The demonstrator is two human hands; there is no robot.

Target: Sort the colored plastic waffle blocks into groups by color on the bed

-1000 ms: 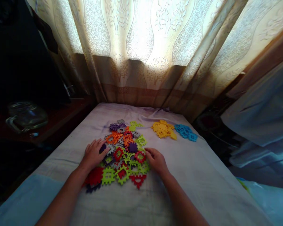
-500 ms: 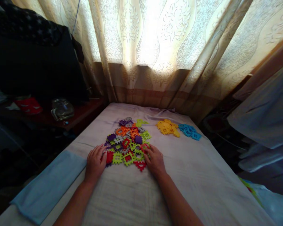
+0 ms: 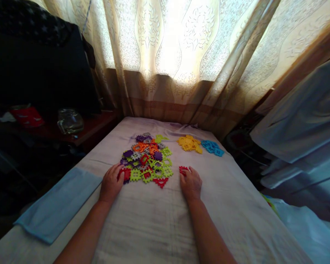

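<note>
A mixed heap of notched plastic pieces (image 3: pixel 147 157) in green, red, purple, orange and grey lies mid-surface. My left hand (image 3: pixel 111 183) rests at the heap's left front edge, its fingers closed on a red square piece (image 3: pixel 125 173). Right of the heap, my right hand (image 3: pixel 191 183) holds a red piece (image 3: pixel 183 168) at its fingertips, apart from the others. A red triangular piece (image 3: pixel 161 182) lies at the heap's front. Farther back are a yellow pile (image 3: pixel 189 143) and, just right of it, a blue pile (image 3: pixel 212 147).
A folded light blue cloth (image 3: pixel 59 201) lies on the left side of the sheet-covered surface (image 3: pixel 154 227). Beyond the left edge, a dark reddish table (image 3: pixel 96 128) bears a glass jar (image 3: pixel 70 121) and a red container (image 3: pixel 27 116). Curtains hang behind.
My right hand has moved right, away from the heap, taking a red piece with it. My left hand stays at the heap's left edge. The view has shifted slightly.
</note>
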